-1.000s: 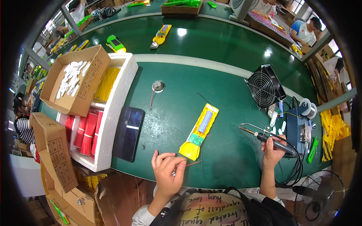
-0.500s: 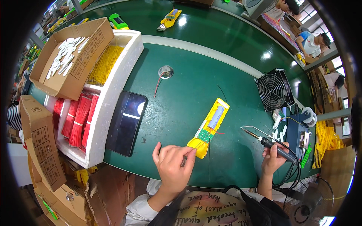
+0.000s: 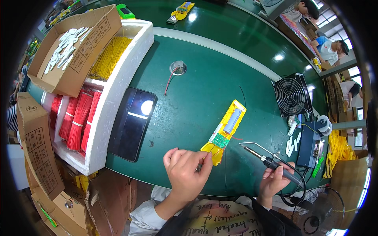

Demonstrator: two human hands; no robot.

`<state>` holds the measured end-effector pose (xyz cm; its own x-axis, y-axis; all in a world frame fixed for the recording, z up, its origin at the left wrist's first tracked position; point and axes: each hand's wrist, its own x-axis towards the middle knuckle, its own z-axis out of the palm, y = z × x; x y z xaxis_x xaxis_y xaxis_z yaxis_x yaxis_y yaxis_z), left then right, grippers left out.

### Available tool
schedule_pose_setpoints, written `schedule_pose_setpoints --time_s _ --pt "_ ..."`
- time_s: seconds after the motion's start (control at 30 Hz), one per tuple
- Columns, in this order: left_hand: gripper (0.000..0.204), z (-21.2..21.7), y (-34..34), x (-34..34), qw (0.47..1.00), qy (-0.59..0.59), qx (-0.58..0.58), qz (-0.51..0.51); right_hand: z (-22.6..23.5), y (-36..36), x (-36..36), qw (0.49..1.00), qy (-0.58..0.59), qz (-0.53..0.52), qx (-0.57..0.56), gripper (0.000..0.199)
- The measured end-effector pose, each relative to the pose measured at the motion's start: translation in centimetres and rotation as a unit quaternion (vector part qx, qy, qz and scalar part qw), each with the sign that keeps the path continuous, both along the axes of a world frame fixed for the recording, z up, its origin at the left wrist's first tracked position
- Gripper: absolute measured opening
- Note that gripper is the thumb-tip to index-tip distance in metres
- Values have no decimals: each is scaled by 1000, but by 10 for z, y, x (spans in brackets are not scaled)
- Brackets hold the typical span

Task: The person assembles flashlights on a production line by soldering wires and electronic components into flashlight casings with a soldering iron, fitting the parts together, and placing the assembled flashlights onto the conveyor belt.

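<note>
A yellow plastic housing (image 3: 238, 107) lies slanted on the green bench, holding a blue-grey battery cell (image 3: 232, 120) and a small green circuit board (image 3: 221, 141). Thin red and black wires stick out beside the board. At the housing's near end is my left hand (image 3: 188, 170), its fingers pinched round a thin metal tool that looks like tweezers, mostly hidden by the fingers. My right hand (image 3: 274, 179) grips a soldering iron (image 3: 271, 162) with a curved metal guide tube along it. The iron's tip points left, a short way right of the board, apart from it.
On the left, a white foam box (image 3: 118, 94) holds red and yellow wire bundles, with a cardboard box (image 3: 75, 84) of white pieces on top. A black phone (image 3: 132, 125) and a round metal speaker (image 3: 178, 68) lie nearby. A black fan (image 3: 292, 95) and blue soldering station (image 3: 308, 146) stand right.
My right hand has brought the soldering iron left, closer to the circuit board. My left hand stays at the housing's near end. The whole view has shifted slightly.
</note>
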<state>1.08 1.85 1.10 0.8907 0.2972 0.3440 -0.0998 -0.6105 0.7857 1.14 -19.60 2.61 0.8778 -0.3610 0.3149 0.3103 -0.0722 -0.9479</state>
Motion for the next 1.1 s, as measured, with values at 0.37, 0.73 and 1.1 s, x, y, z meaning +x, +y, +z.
schedule_pose_setpoints --time_s 0.37,0.73,1.1 --pt "12 -1 -1 5 1000 -27 4 -1 -3 22 -11 1000 15 2 3 38" --pt "14 -8 -5 9 997 -64 -41 -10 5 36 1 994 5 52 -93 37" --pt "14 -10 -6 9 998 -63 -25 -4 3 38 4 996 26 51 -71 38"
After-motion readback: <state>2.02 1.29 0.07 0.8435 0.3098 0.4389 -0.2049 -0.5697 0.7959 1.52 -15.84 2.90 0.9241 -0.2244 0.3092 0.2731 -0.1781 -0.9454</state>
